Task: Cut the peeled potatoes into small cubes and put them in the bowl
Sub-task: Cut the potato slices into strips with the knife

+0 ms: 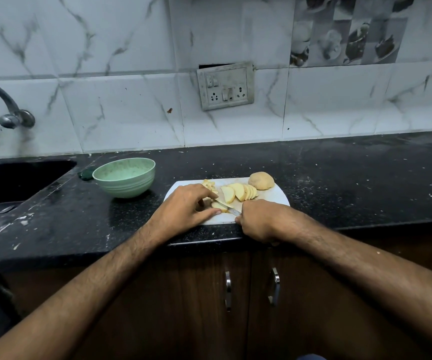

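Head view: white cutting board at the counter edge, green bowl well apart to the board's left, apparently still without potato. On the board: a whole peeled potato at the far right corner, a fanned row of slices in the middle, a small heap of cut pieces at the far left. Nearest the body, a slice stack under the left hand, fingers curled over and pinning it from the left side. Right hand wrapped tight around a knife handle, hidden in the fist; knife blade running from the fist up and left, long axis diagonal, resting across the pinned stack just beside the left fingertips. Next cut likely straight down through that stack; blade close to the holding fingers, so some risk of a nick.
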The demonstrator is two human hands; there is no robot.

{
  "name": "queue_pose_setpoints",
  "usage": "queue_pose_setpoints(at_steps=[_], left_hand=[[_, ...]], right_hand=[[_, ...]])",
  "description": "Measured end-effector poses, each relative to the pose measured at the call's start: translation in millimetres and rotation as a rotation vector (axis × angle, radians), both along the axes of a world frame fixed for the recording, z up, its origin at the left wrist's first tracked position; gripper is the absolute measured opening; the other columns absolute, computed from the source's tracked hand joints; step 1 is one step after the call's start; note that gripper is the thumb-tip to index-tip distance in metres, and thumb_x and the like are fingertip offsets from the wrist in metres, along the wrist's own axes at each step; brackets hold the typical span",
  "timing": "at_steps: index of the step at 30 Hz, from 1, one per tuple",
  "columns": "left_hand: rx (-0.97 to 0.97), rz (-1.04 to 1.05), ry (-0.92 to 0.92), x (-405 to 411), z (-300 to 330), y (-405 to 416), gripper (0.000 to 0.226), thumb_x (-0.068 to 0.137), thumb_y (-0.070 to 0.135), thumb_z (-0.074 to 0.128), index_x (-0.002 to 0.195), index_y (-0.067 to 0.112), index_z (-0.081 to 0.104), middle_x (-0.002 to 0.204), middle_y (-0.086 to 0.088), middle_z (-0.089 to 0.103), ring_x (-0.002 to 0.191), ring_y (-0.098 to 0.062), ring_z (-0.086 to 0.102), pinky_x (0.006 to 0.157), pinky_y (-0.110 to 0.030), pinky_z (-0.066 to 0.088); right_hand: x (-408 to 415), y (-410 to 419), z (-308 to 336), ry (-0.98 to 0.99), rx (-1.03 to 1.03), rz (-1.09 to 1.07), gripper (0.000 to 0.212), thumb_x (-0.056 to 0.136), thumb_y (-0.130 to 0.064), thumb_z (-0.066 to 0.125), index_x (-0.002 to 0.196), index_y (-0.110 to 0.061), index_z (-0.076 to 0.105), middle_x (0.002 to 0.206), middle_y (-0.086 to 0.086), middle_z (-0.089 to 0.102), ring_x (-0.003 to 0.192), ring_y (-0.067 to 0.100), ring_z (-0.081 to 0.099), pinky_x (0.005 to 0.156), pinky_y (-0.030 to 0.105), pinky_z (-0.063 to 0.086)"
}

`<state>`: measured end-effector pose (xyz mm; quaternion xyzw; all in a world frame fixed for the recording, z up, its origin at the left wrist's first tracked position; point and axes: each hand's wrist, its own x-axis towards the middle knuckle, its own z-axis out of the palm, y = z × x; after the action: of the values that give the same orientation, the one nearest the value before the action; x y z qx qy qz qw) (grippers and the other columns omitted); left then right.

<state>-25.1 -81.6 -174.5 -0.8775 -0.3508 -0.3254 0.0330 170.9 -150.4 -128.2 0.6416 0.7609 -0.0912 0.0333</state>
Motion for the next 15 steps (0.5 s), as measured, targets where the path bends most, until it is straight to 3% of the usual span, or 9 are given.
queue_pose_setpoints(at_steps=[4,6,9,11,15], left_hand=[[0.006,0.006,0.023,2,3,-2,0.031,0.086,0.046,0.077,0.1,0.017,0.077,0.085,0.009,0.071,0.078,-0.005,0.064,0.074,-0.027,0.054],[-0.001,0.021,0.035,1,3,0,0.034,0.086,0.049,0.076,0.098,0.018,0.077,0.084,0.01,0.07,0.077,-0.006,0.064,0.074,-0.028,0.054],[-0.033,0.021,0.029,1,2,3,0.039,0.085,0.055,0.071,0.099,0.019,0.076,0.084,0.011,0.07,0.078,-0.005,0.064,0.074,-0.029,0.054],[-0.036,0.028,0.014,0,0,4,0.04,0.084,0.057,0.071,0.099,0.02,0.075,0.084,0.011,0.069,0.078,-0.006,0.063,0.074,-0.03,0.054],[-0.029,0.009,0.016,-1,-4,8,0.044,0.084,0.063,0.062,0.095,0.021,0.07,0.083,0.011,0.063,0.077,-0.007,0.06,0.072,-0.033,0.053]], right_hand=[[0,-2,-1,-0.013,0.002,0.007,0.017,0.1,-0.027,0.045,0.088,-0.015,0.043,0.079,-0.002,0.047,0.09,0.022,0.06,0.088,0.042,0.052],[-1,2,7,-0.048,-0.021,0.011,0.02,0.101,-0.024,0.045,0.084,-0.014,0.047,0.078,0.001,0.054,0.082,0.021,0.062,0.077,0.037,0.053],[-1,6,23,-0.124,-0.068,0.009,0.018,0.101,-0.021,0.045,0.098,-0.009,0.057,0.085,0.007,0.065,0.078,0.022,0.064,0.07,0.033,0.051],[-5,-3,22,-0.183,-0.003,0.034,0.014,0.1,-0.024,0.045,0.097,-0.013,0.053,0.089,0.005,0.06,0.087,0.024,0.062,0.074,0.035,0.049],[-11,-30,-1,-0.37,0.281,0.128,0.026,0.099,-0.016,0.037,0.114,-0.017,0.058,0.11,0.004,0.061,0.099,0.027,0.061,0.062,0.034,0.037]])
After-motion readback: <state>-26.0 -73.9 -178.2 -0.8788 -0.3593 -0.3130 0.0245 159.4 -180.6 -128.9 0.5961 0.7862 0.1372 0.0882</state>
